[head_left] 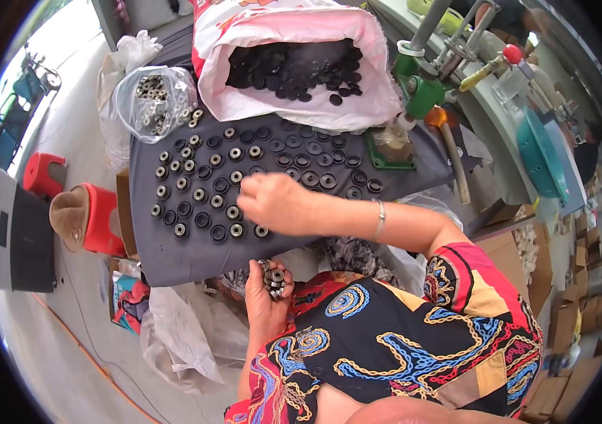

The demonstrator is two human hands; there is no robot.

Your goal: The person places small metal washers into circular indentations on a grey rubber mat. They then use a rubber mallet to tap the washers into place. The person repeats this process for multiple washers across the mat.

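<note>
The right hand (276, 203) hovered, fingers curled (perhaps pinching something), over black rings (205, 191) on the desk (173, 258), while the left hand (267, 293) cupped metal bearings (275, 278).

— How many sacks and bags does the bench carry?
— One pink-and-white woven sack (258, 106) of black rubber discs, and one clear plastic bag (151, 99) of small metal rings.
— And stools on the floor?
— Two red plastic stools (103, 219).
— Hands in view?
— Two. The discs on the grey board (173, 261) number several dozen; an exact count cannot be made.
</note>
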